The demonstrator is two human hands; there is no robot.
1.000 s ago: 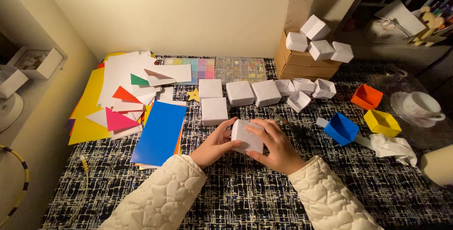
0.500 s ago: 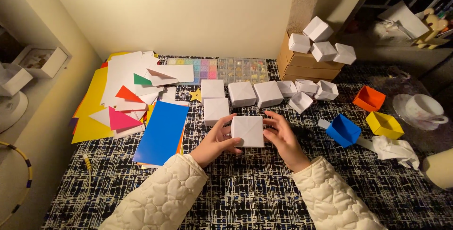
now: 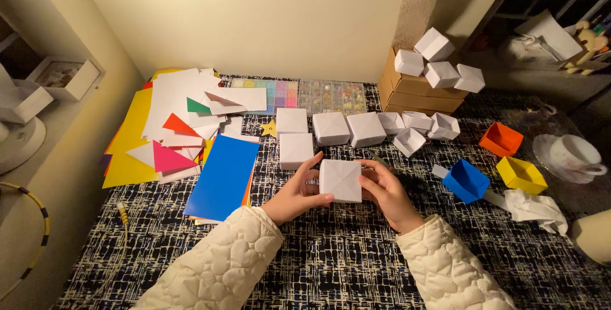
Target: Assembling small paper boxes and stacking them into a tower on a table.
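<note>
**White paper box held between both hands above the patterned tabletop**

The white paper box is a folded cube of matte, smooth paper, its upper face crossed by diagonal creases that meet at the centre. It sits low over the tabletop, which is covered in a coarse black cloth with a broken white grid pattern. The left hand presses against the box's left side, fingers curled round that edge, thumb along the near lower corner. The right hand closes on the right side, fingertips touching the box's right edge. Both hands are partly curled, gripping the box between them; both sleeves are quilted, cream-coloured and puffy.

Just beyond the box lie more white folded boxes in a loose row. To the left, a flat blue sheet rests on a fan of coloured and white paper. To the right stand an open blue paper box, a yellow one and an orange one. A brown cardboard carton at the back carries further white cubes.
</note>
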